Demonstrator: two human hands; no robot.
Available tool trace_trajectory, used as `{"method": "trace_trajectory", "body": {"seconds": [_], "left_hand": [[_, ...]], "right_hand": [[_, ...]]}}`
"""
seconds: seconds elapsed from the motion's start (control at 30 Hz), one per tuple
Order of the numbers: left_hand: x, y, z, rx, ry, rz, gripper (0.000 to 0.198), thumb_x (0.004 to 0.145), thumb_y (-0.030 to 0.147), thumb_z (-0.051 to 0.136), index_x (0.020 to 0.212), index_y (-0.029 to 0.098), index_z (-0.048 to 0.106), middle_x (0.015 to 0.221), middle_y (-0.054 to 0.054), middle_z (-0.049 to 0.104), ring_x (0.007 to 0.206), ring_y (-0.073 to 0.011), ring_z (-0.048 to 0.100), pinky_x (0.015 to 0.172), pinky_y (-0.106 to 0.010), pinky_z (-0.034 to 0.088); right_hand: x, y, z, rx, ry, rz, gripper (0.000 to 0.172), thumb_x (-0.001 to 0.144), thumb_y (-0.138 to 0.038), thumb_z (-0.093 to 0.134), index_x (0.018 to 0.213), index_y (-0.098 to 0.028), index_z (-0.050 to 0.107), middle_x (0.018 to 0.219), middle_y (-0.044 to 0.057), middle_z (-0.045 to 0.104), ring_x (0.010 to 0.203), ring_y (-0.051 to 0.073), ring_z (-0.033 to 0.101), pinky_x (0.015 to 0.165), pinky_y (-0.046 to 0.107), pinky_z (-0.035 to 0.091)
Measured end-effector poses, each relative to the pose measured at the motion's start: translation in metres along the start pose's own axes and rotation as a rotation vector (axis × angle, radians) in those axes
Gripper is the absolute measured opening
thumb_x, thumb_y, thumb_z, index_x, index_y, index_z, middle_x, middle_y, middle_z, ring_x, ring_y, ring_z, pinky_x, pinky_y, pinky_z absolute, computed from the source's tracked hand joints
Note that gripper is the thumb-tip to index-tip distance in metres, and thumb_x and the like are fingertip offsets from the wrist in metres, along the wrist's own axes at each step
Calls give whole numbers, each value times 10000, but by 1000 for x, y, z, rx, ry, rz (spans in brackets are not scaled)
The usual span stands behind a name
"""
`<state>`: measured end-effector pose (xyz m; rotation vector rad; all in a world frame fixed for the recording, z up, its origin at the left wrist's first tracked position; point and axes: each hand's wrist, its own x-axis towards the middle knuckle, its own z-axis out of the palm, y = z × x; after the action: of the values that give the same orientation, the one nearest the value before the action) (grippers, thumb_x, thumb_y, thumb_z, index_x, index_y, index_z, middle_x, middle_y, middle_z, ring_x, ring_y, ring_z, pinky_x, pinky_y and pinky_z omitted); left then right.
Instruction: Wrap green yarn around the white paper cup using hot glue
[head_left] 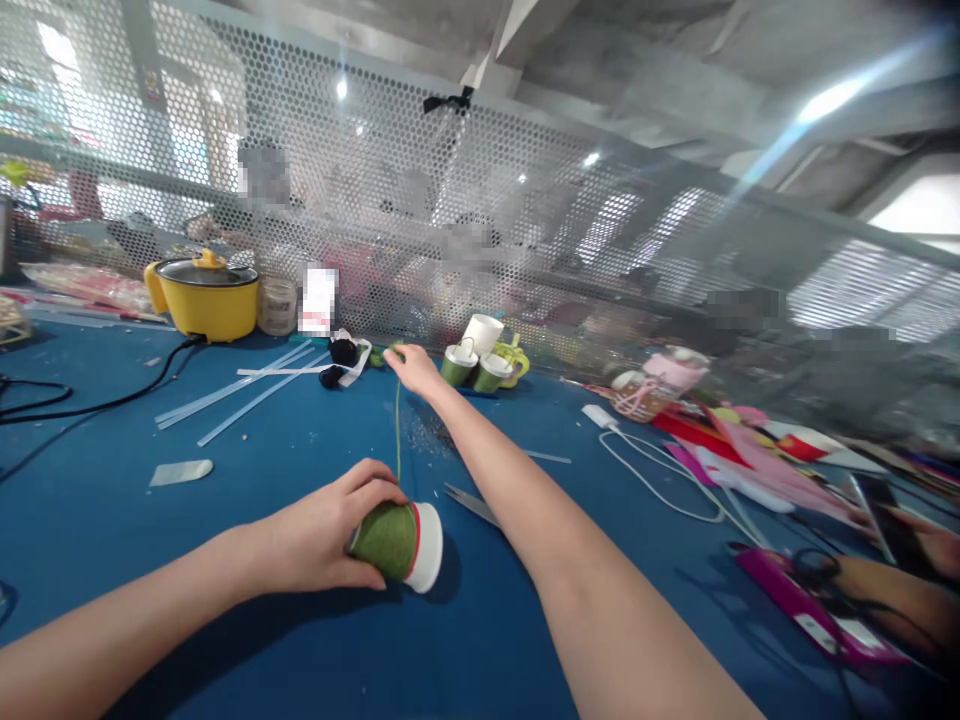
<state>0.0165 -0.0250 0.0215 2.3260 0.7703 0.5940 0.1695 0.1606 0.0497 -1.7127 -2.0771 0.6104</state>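
My left hand (330, 535) is wrapped round a paper cup (401, 543) lying on its side on the blue table (285, 640); green yarn covers most of the cup and its white rim points right. A thin green yarn strand (397, 430) runs up from the cup to my right hand (412, 368), which is stretched far forward and pinches the strand near a small green yarn ball (377, 356).
Scissors (471, 503) lie right of the cup. Finished green-wrapped cups (480, 368) stand at the back. A yellow electric pot (204, 295), glue sticks (240, 390), black cords, a white charger cable (652, 480) and pink craft scraps surround. Another person's hand (930, 545) is at right.
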Motion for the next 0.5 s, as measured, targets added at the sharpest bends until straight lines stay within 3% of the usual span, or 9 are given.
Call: {"method": "trace_trajectory", "body": {"seconds": [0.13,0.3,0.37,0.43,0.5], "left_hand": [[0,0,0,-5,2,4,577,684,221,728,1167,186,415,1244,-130,397,1123,-254,483,956,-394,425],[0,-1,0,-7,13,14,578,684,237,727,1169,195,416,1266,-134,404,1149,-258,473,962,-400,418],[-1,-2,0,-4,9,9,566,683,240,724,1159,198,421,1314,-140,384,1173,-268,459,963,-409,414],[-1,-2,0,6,1,-4,556,681,234,720,1151,197,425,1351,-145,367,1194,-277,445,964,-416,407],[-1,-2,0,19,-3,-19,558,674,225,718,1148,193,425,1331,-142,406,1186,-282,455,955,-419,408]], "right_hand": [[3,10,-7,-58,65,32,308,873,-316,519,1139,-162,540,1150,74,558,965,210,575,799,402,492],[-18,18,-13,-76,46,11,312,872,-311,524,1146,-162,531,1144,79,559,948,198,580,786,401,498],[-33,21,-19,-80,42,-5,273,900,-328,467,1062,-137,576,1044,73,611,877,171,603,765,356,498],[-52,25,-28,-95,50,-13,349,931,-350,369,883,-121,629,872,65,666,771,136,623,730,275,480],[-73,33,-40,-132,71,1,359,901,-372,407,757,-133,633,771,60,684,713,133,624,678,232,453]]}}
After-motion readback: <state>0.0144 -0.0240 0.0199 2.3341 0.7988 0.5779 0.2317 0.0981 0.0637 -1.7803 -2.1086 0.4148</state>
